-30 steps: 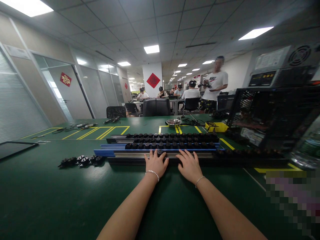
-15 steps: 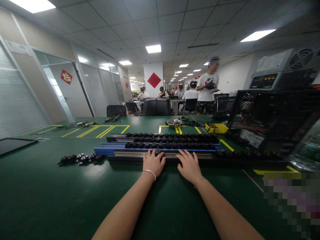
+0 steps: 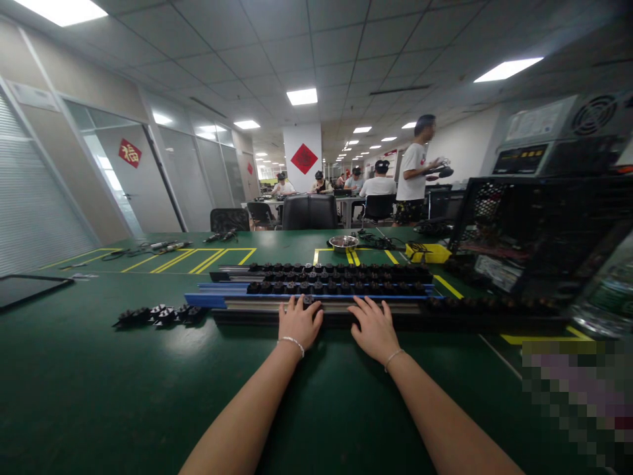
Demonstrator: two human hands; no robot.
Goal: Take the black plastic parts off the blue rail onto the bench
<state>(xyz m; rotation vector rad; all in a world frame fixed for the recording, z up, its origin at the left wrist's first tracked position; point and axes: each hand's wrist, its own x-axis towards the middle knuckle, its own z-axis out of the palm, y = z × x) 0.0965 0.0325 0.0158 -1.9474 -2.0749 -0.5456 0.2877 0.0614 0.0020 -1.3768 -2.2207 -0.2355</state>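
My left hand (image 3: 299, 324) is at the near metal rail (image 3: 341, 307), its thumb and fingers around a small black socket module (image 3: 309, 301) sitting on that rail. My right hand (image 3: 374, 326) lies on the same rail further right, fingers spread, holding nothing. Just behind run a blue rail (image 3: 212, 300) and rows of black socket modules (image 3: 341, 287), set side by side. More such modules (image 3: 489, 306) line the right end of the near rail. Several loose black modules (image 3: 165, 315) lie on the table to the left.
The green table (image 3: 123, 402) carries yellow tape markings. A metal bowl (image 3: 344, 243), a yellow box (image 3: 428, 253) and cables lie behind the rails. An opened computer case (image 3: 539, 231) stands at right, by a plastic bottle (image 3: 608, 303). A tablet (image 3: 32, 290) lies at left.
My left hand has shifted slightly left along the rail, and the black socket module with it. My right hand has stayed in place. The standing person in the background has turned.
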